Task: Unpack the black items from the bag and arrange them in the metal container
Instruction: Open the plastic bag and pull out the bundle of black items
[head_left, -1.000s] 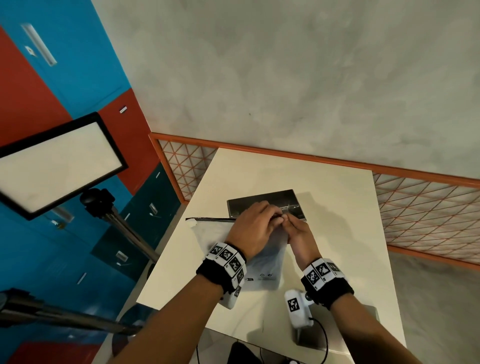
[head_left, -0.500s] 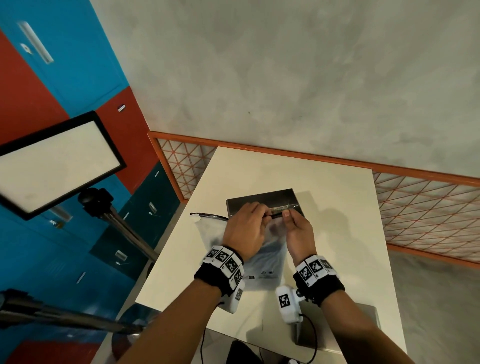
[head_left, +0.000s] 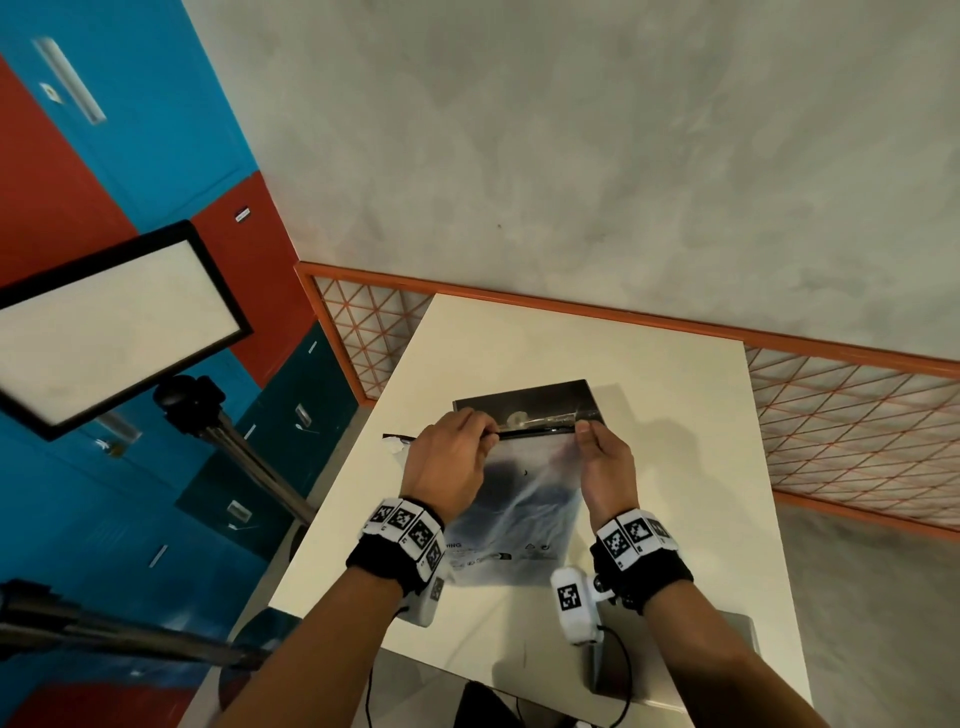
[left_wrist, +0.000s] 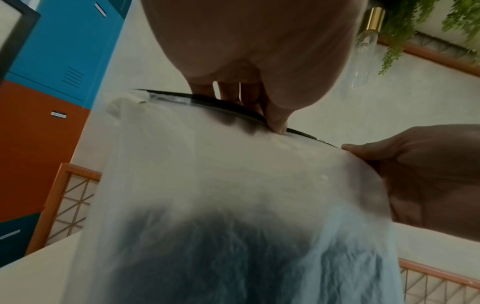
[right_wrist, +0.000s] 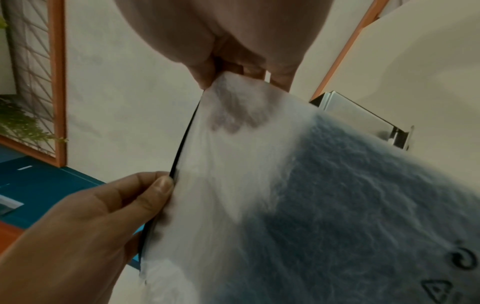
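A frosted plastic bag (head_left: 519, 499) with a black zip strip (head_left: 535, 432) along its top is held up over the white table (head_left: 675, 467). Dark fabric items (left_wrist: 233, 257) show through its lower half. My left hand (head_left: 485, 435) pinches the zip strip near its middle. The right hand (head_left: 584, 431) pinches the bag's top right corner. In the right wrist view the right fingers (right_wrist: 228, 117) show through the plastic and the left thumb (right_wrist: 158, 185) presses on the strip. The flat metal container (head_left: 524, 402) lies on the table just behind the bag; its shiny edge (right_wrist: 363, 119) shows past the bag.
An orange-framed lattice rail (head_left: 831, 415) runs behind and to the right of the table. A lamp panel on a tripod (head_left: 104, 327) stands at the left, before blue and red lockers (head_left: 104, 156). A grey laptop (head_left: 675, 660) lies at the table's near edge.
Both hands have lifted the bag's top edge off the table and drawn apart along the zip strip: the left hand leftward, the right staying at the corner.
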